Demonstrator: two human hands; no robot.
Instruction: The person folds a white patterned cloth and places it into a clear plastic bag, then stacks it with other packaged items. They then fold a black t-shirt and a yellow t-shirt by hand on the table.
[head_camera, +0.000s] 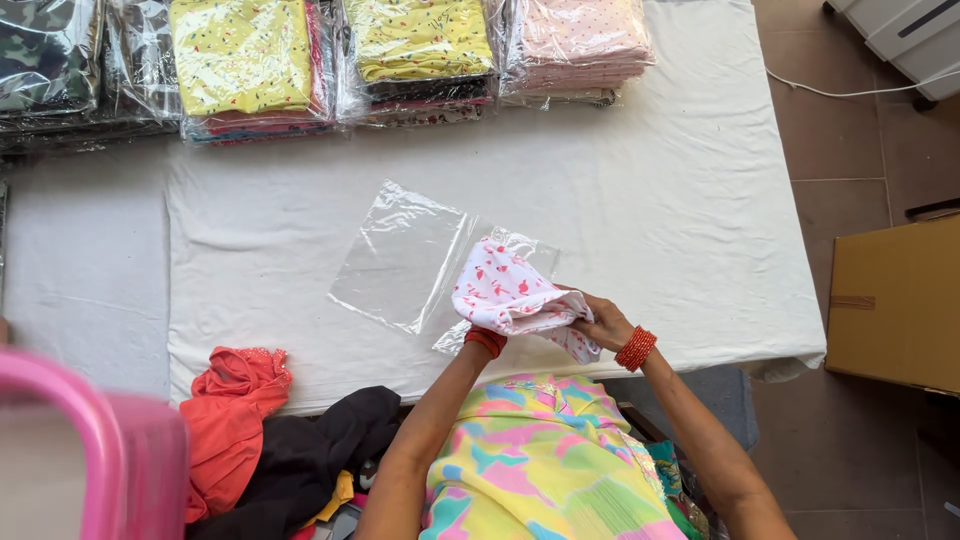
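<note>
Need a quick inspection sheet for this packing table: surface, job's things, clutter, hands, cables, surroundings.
Surface: table under a white sheet, wrinkled.
Job's things: white garment with pink print, bunched in both hands; clear plastic bags lying flat beside it.
Clutter: bagged folded clothes stacked along the far edge; orange cloth and black cloth heaped at the near edge; pink plastic tub at near left.
Hands: left hand mostly hidden under the garment; right hand gripping it, fingers closed.
Cables: white cable on the floor at far right.
Surroundings: tiled floor; cardboard box at right.

Bagged clothing stacks (300, 65) line the far edge; cardboard box (895, 300) stands right.
</note>
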